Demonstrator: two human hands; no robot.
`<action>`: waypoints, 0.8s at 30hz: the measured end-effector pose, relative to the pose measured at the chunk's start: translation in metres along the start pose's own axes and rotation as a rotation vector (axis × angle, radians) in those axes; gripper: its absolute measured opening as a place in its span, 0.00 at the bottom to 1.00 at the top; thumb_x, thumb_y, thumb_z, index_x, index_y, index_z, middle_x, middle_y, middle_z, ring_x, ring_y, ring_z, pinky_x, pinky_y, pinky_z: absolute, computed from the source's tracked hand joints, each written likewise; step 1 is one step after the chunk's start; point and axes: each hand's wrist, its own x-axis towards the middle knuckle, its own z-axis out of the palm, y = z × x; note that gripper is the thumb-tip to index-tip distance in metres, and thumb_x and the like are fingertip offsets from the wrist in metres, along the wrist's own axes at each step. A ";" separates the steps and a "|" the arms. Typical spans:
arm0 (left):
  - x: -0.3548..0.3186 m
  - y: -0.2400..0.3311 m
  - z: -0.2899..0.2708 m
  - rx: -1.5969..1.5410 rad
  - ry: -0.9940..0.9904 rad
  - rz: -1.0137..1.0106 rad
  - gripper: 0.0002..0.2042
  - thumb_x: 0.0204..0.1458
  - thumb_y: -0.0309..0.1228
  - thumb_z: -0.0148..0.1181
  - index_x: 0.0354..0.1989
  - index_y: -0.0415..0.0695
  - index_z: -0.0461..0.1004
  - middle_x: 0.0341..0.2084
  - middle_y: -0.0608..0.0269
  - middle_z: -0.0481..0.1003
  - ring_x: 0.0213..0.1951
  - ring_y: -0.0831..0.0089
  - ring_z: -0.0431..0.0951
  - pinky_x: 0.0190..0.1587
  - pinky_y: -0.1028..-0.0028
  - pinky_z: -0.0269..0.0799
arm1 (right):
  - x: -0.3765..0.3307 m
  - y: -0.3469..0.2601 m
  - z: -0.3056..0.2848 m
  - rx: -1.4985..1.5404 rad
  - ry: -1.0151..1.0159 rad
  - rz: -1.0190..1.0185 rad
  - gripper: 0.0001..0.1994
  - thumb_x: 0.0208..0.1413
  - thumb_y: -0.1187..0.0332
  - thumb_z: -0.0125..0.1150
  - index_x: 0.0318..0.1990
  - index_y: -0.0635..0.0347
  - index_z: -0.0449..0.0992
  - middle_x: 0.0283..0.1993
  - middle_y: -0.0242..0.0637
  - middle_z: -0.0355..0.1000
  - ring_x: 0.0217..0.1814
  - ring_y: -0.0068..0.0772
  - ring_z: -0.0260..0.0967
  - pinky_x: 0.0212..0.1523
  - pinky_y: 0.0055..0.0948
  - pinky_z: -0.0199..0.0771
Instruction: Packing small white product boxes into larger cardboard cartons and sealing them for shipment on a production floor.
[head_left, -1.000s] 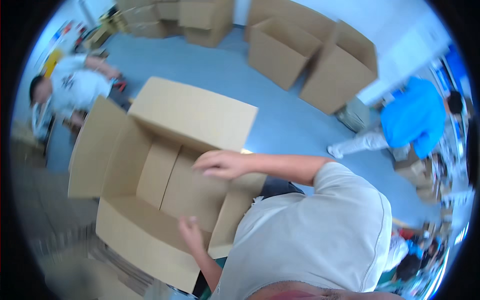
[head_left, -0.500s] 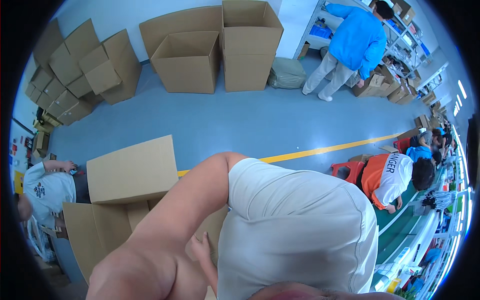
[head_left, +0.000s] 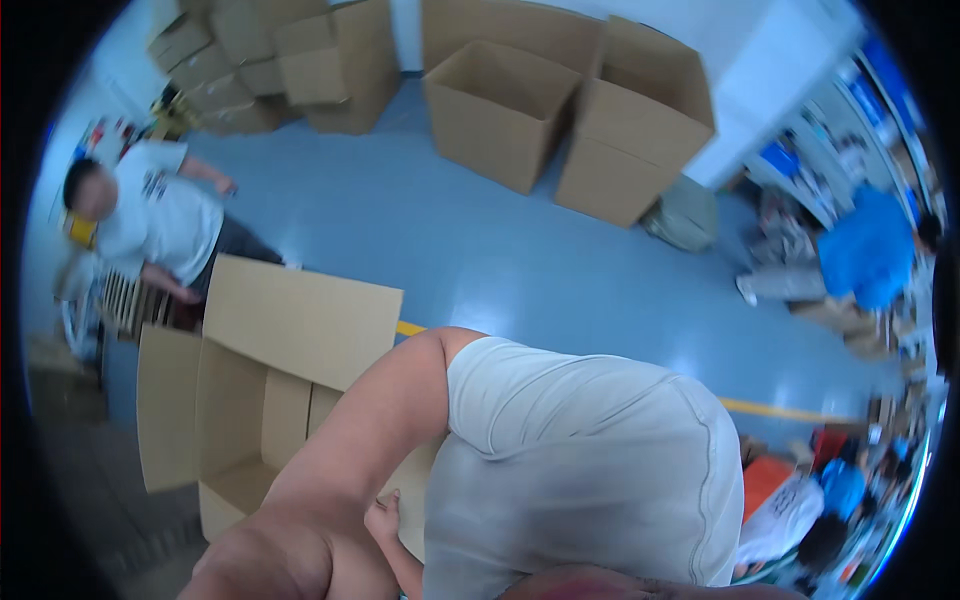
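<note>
Blue floor: 1 open box (head_left: 250,400) w/ one hand (head_left: 383,520) at its edge.

Blue floor (head_left: 480,250) bears open cardboard boxes (head_left: 495,110) and a yellow line (head_left: 790,411).

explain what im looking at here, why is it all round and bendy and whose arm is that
There is no machine here: a person wears a wide fisheye camera on the head, looking down at their own body. That lens bends straight edges and rounds off the picture. The big bare arm and the grey shirt are the wearer's own. One hand shows low in the picture, resting against the open cardboard box in front of them; which hand it is, and whether its grip closes on a flap, cannot be told. The other hand is out of sight. The box stands on a blue floor. More cardboard boxes stand further off, and other people work around the room, one in a white shirt beside the box.
</note>
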 end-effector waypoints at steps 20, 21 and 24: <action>-0.234 0.297 0.443 -0.971 0.179 -1.555 0.24 0.58 0.44 0.49 0.58 0.41 0.72 0.52 0.41 0.75 0.57 0.46 0.73 0.60 0.57 0.69 | -0.016 0.028 0.067 2.039 -0.437 0.419 0.06 0.60 0.74 0.56 0.43 0.62 0.73 0.25 0.35 0.62 0.19 0.34 0.62 0.20 0.33 0.59; -0.260 0.327 0.460 -1.060 0.138 -1.679 0.25 0.57 0.46 0.52 0.54 0.39 0.74 0.53 0.41 0.75 0.57 0.47 0.73 0.59 0.57 0.69 | -0.020 0.016 0.081 2.157 -0.435 0.404 0.06 0.60 0.74 0.56 0.43 0.62 0.73 0.25 0.35 0.62 0.19 0.34 0.62 0.20 0.33 0.59; -0.296 0.393 0.488 -1.138 0.222 -1.794 0.25 0.56 0.46 0.55 0.52 0.37 0.76 0.52 0.42 0.76 0.56 0.48 0.75 0.58 0.58 0.70 | -0.021 -0.028 0.087 2.215 -0.258 0.731 0.07 0.59 0.68 0.65 0.43 0.57 0.78 0.15 0.26 0.56 0.10 0.18 0.45 0.12 0.24 0.37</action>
